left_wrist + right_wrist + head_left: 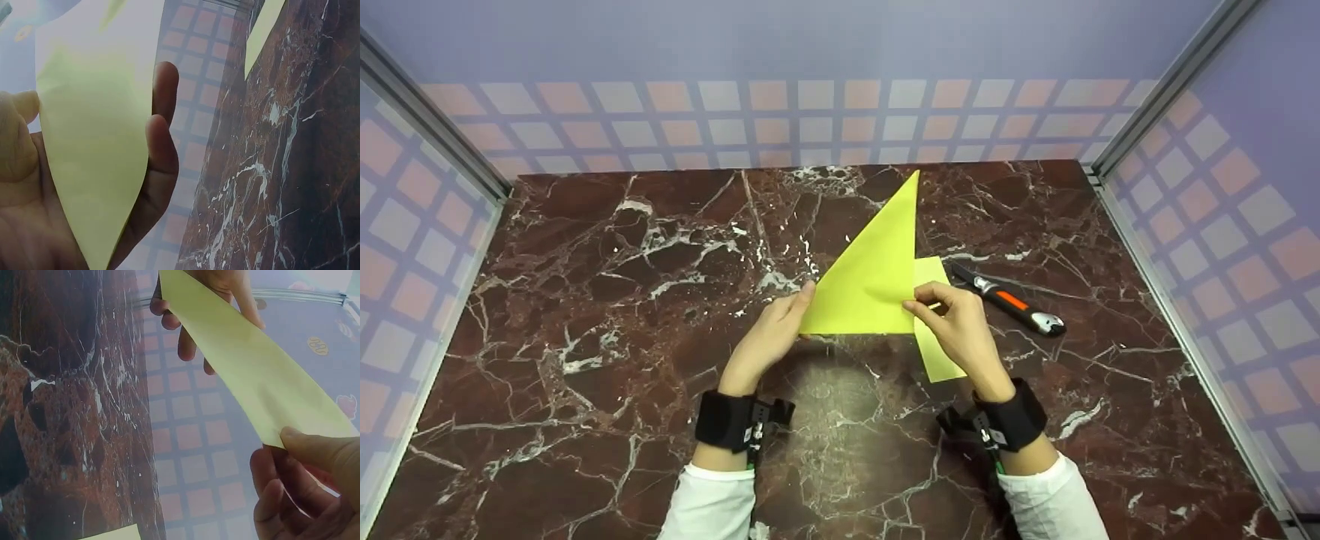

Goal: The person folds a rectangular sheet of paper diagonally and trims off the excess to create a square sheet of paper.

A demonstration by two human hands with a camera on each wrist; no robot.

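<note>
A yellow sheet of paper (pixel 864 274), folded into a tall triangle with its tip at the back, is held up between both hands. At its lower left corner the left hand (pixel 769 334) grips it; in the left wrist view the thumb lies along one edge of the paper (pixel 101 146) and fingers curl past the other. The right hand (pixel 960 322) pinches the right edge between thumb and forefinger, as the right wrist view shows on the paper (pixel 242 360). Beneath the right hand lies a yellow paper strip (pixel 936 361), partly covered.
A black and orange utility knife (pixel 1012 301) lies on the table just right of the strip. The dark red marbled table (pixel 607 390) is bounded by a tiled-pattern back panel (pixel 802 90) and similar side panels.
</note>
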